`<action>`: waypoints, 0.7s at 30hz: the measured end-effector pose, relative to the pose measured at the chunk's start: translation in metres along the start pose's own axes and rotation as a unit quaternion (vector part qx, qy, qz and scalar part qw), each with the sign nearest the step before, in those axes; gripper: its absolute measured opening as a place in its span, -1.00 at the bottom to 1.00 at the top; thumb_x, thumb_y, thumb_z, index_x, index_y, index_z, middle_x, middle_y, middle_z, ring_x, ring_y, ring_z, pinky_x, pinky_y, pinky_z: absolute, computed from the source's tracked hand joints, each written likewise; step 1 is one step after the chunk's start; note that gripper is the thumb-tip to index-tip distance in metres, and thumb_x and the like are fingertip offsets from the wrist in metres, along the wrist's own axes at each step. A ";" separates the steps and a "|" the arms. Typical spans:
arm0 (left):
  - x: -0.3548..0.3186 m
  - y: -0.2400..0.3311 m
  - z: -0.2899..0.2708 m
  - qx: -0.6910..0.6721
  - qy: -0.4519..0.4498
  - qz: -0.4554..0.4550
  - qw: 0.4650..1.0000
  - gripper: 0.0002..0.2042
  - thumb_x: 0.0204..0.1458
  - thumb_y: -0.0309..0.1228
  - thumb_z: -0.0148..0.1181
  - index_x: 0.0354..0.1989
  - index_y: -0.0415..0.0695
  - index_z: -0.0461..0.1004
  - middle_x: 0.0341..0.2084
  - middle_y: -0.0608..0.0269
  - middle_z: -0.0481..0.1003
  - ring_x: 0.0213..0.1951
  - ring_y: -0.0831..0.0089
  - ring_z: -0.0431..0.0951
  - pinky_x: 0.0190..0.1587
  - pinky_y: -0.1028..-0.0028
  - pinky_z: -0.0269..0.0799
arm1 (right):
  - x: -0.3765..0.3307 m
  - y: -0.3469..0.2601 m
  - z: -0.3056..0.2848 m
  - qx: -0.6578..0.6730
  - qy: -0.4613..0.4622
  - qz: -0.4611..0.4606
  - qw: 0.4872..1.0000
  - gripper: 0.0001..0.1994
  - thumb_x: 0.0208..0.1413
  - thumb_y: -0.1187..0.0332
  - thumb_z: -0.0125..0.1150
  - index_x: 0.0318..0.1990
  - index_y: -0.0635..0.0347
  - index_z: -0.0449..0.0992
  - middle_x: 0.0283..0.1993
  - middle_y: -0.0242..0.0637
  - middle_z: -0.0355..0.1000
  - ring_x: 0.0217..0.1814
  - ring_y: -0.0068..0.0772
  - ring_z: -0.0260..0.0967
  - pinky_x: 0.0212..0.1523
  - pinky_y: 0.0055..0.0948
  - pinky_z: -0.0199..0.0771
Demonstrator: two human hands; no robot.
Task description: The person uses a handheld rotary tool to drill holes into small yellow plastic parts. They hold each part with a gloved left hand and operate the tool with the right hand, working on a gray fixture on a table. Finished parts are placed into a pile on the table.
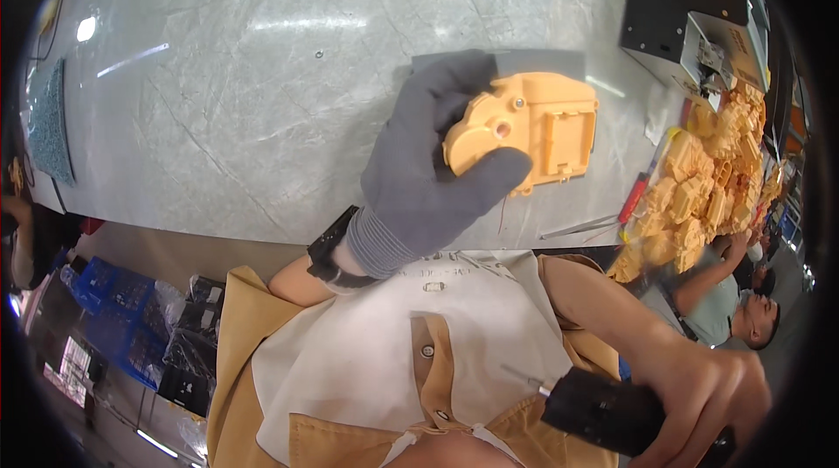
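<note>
My left hand (437, 149), in a grey knit glove, grips a yellow-orange plastic housing (533, 131) over the worktable. The thumb lies across its near edge and the fingers wrap behind it. A round hole, a screw spot and a rectangular recess show on its upward face. Behind the housing a dark flat plate (559, 62) lies on the table. Bare and close to my body at the lower right, my right hand (708, 398) is closed around a black electric screwdriver (603, 411), its thin bit pointing left. Part of the tool is hidden by the fingers.
A heap of similar yellow-orange housings (699, 188) covers the table's right side. A black box-shaped machine (686, 13) stands behind it. Tweezers (581, 228) and a red-handled tool (634, 199) lie near the front edge. Blue crates (114, 319) stand at lower left; another person (734, 311) sits at right.
</note>
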State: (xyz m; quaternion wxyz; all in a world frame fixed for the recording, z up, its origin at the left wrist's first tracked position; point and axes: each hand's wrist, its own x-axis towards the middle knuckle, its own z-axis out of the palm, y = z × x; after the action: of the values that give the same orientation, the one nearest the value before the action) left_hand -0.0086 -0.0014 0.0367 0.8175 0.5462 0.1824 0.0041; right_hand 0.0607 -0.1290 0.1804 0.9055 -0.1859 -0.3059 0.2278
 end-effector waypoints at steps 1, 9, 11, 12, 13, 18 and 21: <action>0.003 0.000 0.000 0.035 -0.007 0.014 0.999 -0.39 -0.10 -0.46 0.34 0.13 -0.35 0.20 0.00 0.05 0.32 -0.02 0.38 0.45 0.02 0.45 0.44 | -0.001 0.003 0.001 -0.028 0.032 -0.028 0.999 -0.81 -0.11 0.74 0.06 -0.51 0.20 0.43 -0.17 -0.38 0.50 -0.68 -0.49 0.28 -0.64 -0.56 0.26; 0.018 0.025 -0.008 -0.125 0.034 -0.032 0.991 -0.43 0.05 -0.34 0.07 0.20 -0.36 0.09 -0.14 -0.09 0.45 -0.26 0.25 0.61 -0.29 0.45 0.62 | -0.015 0.000 -0.009 -0.012 -0.030 -0.050 0.998 -0.83 -0.06 0.73 0.04 -0.46 0.21 0.36 -0.14 -0.35 0.50 -0.73 -0.52 0.21 -0.66 -0.59 0.20; 0.013 0.026 -0.006 0.085 -0.030 0.152 0.984 -0.33 0.03 -0.32 0.18 0.26 -0.34 0.02 -0.14 -0.15 0.48 -0.23 0.15 0.60 -0.26 0.31 0.62 | -0.019 0.000 -0.004 -0.032 -0.043 -0.086 0.995 -0.84 -0.05 0.72 0.05 -0.45 0.21 0.38 -0.15 -0.36 0.49 -0.73 -0.54 0.21 -0.66 -0.59 0.20; 0.014 0.027 -0.010 0.148 -0.071 0.239 0.957 -0.29 -0.03 -0.39 0.24 0.26 -0.34 0.02 -0.19 -0.15 0.50 -0.25 0.16 0.60 -0.19 0.26 0.58 | -0.017 -0.003 -0.002 -0.035 -0.040 -0.084 0.995 -0.85 -0.04 0.72 0.05 -0.44 0.22 0.39 -0.15 -0.37 0.49 -0.72 -0.55 0.22 -0.65 -0.58 0.20; 0.012 0.027 -0.010 0.217 -0.119 0.319 0.915 -0.31 -0.10 -0.41 0.29 0.21 -0.33 0.09 -0.20 -0.11 0.50 -0.21 0.14 0.57 -0.11 0.17 0.51 | -0.018 -0.002 0.000 -0.038 -0.036 -0.082 0.995 -0.86 -0.03 0.71 0.06 -0.42 0.23 0.41 -0.15 -0.38 0.48 -0.71 -0.56 0.23 -0.64 -0.58 0.21; 0.006 0.023 -0.014 0.179 -0.113 0.379 0.901 -0.45 -0.34 -0.55 0.40 -0.04 -0.25 0.40 -0.19 0.01 0.51 -0.02 0.10 0.46 0.10 -0.01 0.32 | -0.018 -0.004 -0.017 0.045 -0.110 -0.140 0.983 -0.85 -0.01 0.64 0.11 -0.27 0.25 0.48 -0.16 -0.32 0.44 -0.59 -0.55 0.29 -0.52 -0.51 0.26; 0.003 0.023 -0.019 0.168 -0.127 0.363 0.908 -0.50 -0.40 -0.68 0.30 -0.12 -0.22 0.46 -0.15 0.06 0.49 0.00 0.15 0.44 0.07 0.19 0.38 | -0.028 -0.008 -0.023 0.105 -0.039 -0.140 0.984 -0.76 -0.38 0.78 0.24 -0.50 0.36 0.38 -0.56 -0.04 0.48 -0.79 -0.25 0.36 -0.77 -0.36 0.43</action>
State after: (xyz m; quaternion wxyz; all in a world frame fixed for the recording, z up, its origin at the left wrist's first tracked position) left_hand -0.0074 0.0255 0.0506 0.6719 0.6999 -0.1359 0.2005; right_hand 0.0580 -0.1543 0.1539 0.9304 -0.0362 -0.3382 0.1363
